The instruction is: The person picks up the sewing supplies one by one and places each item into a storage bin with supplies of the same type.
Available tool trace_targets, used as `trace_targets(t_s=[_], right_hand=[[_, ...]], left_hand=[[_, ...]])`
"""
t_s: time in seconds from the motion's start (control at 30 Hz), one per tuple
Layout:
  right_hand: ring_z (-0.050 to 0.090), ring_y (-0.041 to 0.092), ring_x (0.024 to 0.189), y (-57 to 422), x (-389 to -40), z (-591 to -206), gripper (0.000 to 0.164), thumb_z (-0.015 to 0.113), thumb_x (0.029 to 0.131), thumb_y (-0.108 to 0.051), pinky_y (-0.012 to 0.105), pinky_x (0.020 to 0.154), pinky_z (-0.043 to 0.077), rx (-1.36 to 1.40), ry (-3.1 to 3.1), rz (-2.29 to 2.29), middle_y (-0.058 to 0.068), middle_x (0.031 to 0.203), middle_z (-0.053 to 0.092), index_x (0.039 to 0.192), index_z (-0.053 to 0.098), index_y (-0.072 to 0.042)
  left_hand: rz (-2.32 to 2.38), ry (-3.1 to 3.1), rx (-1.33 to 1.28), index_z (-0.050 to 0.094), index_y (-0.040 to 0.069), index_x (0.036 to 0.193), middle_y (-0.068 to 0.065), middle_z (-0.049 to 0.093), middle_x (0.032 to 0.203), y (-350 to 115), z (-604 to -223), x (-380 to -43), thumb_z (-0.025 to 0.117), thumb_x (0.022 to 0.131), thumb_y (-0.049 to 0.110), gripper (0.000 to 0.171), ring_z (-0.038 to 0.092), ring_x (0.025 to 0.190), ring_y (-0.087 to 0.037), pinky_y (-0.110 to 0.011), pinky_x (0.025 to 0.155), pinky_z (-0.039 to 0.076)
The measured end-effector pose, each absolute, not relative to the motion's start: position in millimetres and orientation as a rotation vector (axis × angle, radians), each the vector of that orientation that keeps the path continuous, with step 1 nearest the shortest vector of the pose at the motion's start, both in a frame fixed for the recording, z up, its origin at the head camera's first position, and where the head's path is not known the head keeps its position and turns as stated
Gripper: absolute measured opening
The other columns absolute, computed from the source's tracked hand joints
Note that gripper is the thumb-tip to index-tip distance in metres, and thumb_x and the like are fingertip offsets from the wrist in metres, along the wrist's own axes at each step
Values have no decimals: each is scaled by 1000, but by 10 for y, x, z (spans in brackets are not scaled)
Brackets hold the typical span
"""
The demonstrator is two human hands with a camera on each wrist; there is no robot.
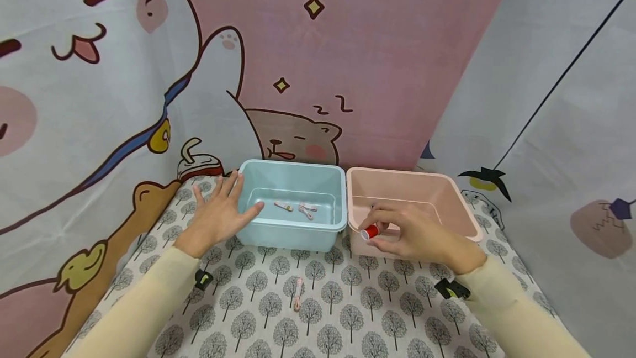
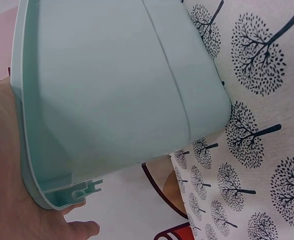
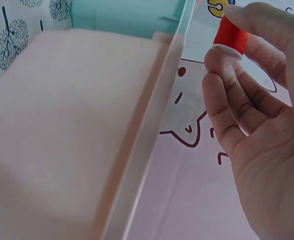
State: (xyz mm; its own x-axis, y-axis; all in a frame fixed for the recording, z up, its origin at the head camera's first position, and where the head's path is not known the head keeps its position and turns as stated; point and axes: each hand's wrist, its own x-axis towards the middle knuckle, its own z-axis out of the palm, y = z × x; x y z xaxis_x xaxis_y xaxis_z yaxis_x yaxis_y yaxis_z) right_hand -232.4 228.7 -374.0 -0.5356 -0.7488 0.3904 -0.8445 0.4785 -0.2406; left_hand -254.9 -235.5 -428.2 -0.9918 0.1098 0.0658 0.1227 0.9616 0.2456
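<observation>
The fingers of the right hand (image 1: pixel 409 231) are curled in, pinching a red spool (image 3: pixel 230 37) between thumb and fingertips; its pale end faces outward, and so light a grip probably suffices for something this small and rigid. The spool is over the near rim of the pink bin (image 1: pixel 407 185), with the palm side clear of it, which likely makes letting go easy. The fingers of the left hand (image 1: pixel 218 217) are spread wide and hold nothing; they lie at the left end of the blue bin (image 1: pixel 288 238), perhaps to steady it, though I cannot tell whether they press on it. Inside that bin rest a few small pale bundles (image 1: pixel 308 211), seemingly grouped by kind. A similar folded pink strip (image 1: pixel 297 294) lies alone on the tree-print counter (image 1: pixel 263 327), in front of both bins, which stand side by side, apparently within easy reach.
</observation>
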Motion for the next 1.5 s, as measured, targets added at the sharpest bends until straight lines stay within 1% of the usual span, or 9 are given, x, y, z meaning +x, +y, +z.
trace_targets(t_s=[0.13,0.3,0.4,0.63,0.77,0.83,1.0,1.23,1.5], right_hand=[[74,-4,88,2357,-2352,-3710,35,97,93,-14,23,73,64,1319,-2534,612,-25,109,78,122,86,-31],[75,-2,93,2456,-2457,-3673,37,96,92,-4,27,82,68,1386,-2490,677,-17,110,82,123,85,-22],[76,-1,96,2527,-2516,-3653,36,97,92,-6,29,84,70,1376,-2480,638,-15,112,82,122,86,-22],[73,-1,89,2671,-2643,-3596,31,99,91,-11,25,77,66,1274,-2497,556,-19,107,81,116,88,-26],[73,0,82,2737,-2727,-3575,33,101,88,-9,23,71,63,1248,-2470,517,-19,99,80,114,88,-26],[72,-1,81,2769,-2760,-3565,35,100,88,-6,25,70,65,1222,-2494,530,-19,96,79,114,88,-26],[72,-2,85,2843,-2839,-3541,34,97,91,-3,26,77,69,1159,-2580,586,-18,94,76,117,88,-23],[74,3,85,2962,-2944,-3508,30,97,93,-5,24,76,68,1137,-2600,596,-14,93,78,119,89,-15],[72,1,85,3074,-3076,-3453,22,95,96,-7,27,75,67,1030,-2718,592,-13,92,79,114,89,-19]], left_hand=[[-389,-3059,-182,8,7,187,-13,-1,198,-2357,-4287,-2555,33,114,85,110,2,182,-54,-90,129,-23],[-388,-3052,-187,8,8,188,-13,0,198,-2353,-4280,-2556,30,112,88,112,3,182,-55,-90,130,-23],[-386,-3056,-183,7,8,188,-13,0,198,-2353,-4279,-2553,28,111,90,114,3,182,-54,-90,130,-22],[-374,-3053,-183,7,8,188,-12,-1,198,-2350,-4292,-2547,21,110,93,117,2,182,-54,-90,130,-21],[-378,-3052,-182,9,8,188,-12,-1,198,-2358,-4301,-2545,24,111,91,114,2,182,-55,-90,130,-21],[-383,-3051,-182,9,8,188,-12,-1,198,-2360,-4303,-2544,28,113,88,112,2,182,-55,-90,129,-22],[-379,-3048,-185,9,8,188,-13,-1,198,-2366,-4312,-2550,28,113,88,112,2,182,-55,-90,129,-22],[-368,-3048,-188,8,8,188,-13,0,198,-2367,-4313,-2548,28,113,88,112,4,182,-55,-91,130,-21],[-375,-3046,-183,9,8,188,-12,-1,198,-2366,-4318,-2556,33,114,84,109,4,182,-55,-90,129,-22]])
